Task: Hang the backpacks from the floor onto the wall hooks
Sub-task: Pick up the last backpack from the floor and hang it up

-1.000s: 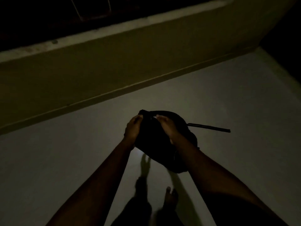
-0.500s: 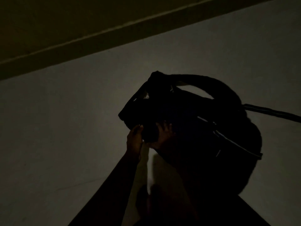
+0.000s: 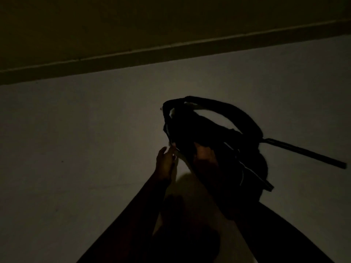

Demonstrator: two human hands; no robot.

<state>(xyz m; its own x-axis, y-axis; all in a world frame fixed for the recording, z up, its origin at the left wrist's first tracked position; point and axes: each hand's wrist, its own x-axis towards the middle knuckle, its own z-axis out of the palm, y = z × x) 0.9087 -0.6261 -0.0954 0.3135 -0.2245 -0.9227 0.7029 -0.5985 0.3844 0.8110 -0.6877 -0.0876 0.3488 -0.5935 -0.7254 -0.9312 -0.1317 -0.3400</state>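
Observation:
The scene is very dark. A black backpack (image 3: 218,145) hangs in the air above the pale floor, right of centre, its shoulder strap arching over the top. A loose webbing strap (image 3: 303,152) trails out to the right. My right hand (image 3: 204,158) is closed on the backpack's lower left side. My left hand (image 3: 165,162) sits just left of the bag with fingers extended, touching a light edge of it; whether it grips is unclear. No wall hooks are visible.
The pale floor (image 3: 76,149) spreads across the view. A dark skirting line (image 3: 171,52) and yellowish wall (image 3: 133,19) run along the top. My feet (image 3: 174,205) are faintly visible below the hands.
The backpack was lifted off the floor and turned on its side. My left hand has loosened and now rests at the bag's edge, while the view has tipped down towards the floor.

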